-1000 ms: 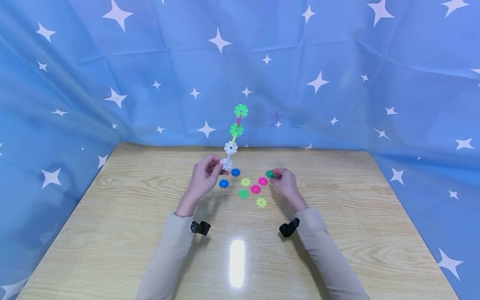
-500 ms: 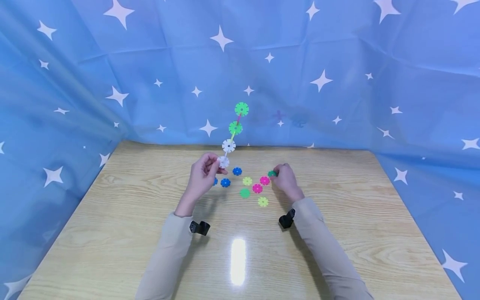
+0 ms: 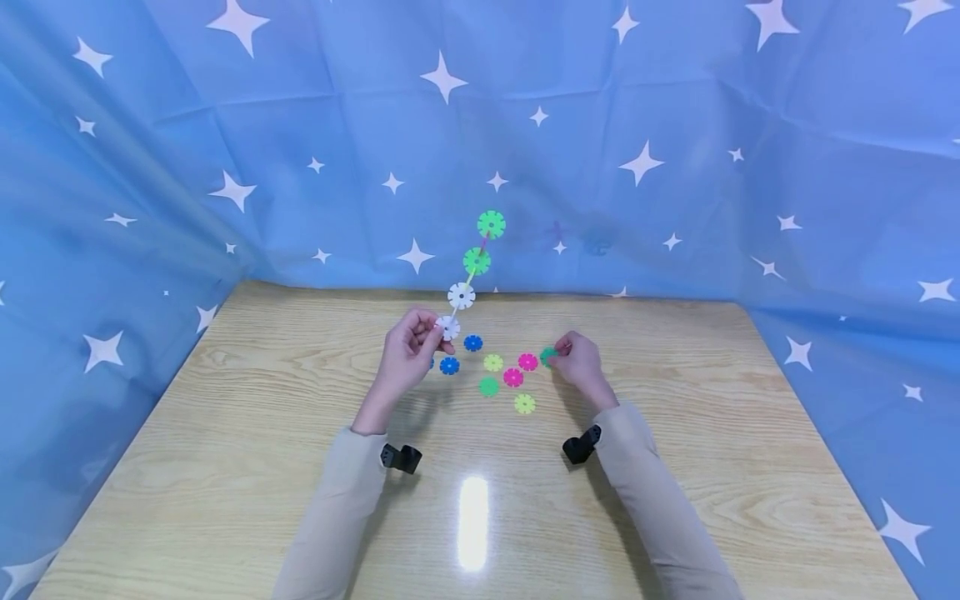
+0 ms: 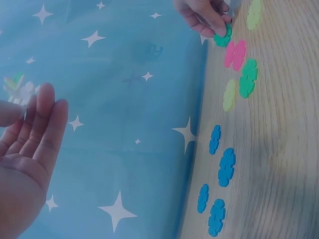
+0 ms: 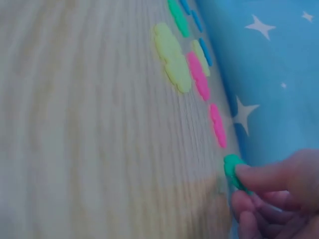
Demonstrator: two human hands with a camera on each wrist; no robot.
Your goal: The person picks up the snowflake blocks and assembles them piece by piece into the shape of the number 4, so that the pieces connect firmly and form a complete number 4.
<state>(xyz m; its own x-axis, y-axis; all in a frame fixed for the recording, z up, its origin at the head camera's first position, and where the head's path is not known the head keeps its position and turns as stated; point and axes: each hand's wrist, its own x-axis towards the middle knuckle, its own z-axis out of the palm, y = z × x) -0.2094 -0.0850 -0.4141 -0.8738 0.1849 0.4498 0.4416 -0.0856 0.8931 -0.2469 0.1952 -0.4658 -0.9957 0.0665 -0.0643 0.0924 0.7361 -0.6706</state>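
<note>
Holds up a chain of notched discs point(image 3: 477, 268) with the left hand point(image 3: 405, 358), pinching tight on the lowest white disc point(image 3: 447, 332) and slanting up toward one o'clock. Grips a loose green disc point(image 5: 230, 167) between closed thumb and fingers of the right hand point(image 3: 579, 363), at four o'clock from the chain, seemingly at table point(image 3: 262, 433) level, though hard to tell. Has pink discs point(image 3: 522, 362) lying at about eight o'clock from there, a yellow disc point(image 3: 520, 406) at seven, and blue discs point(image 3: 454, 367) at three o'clock from the left hand.

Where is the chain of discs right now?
In the head view, the chain slants up and rightward from the left hand, which pinches its lower white disc.
</note>
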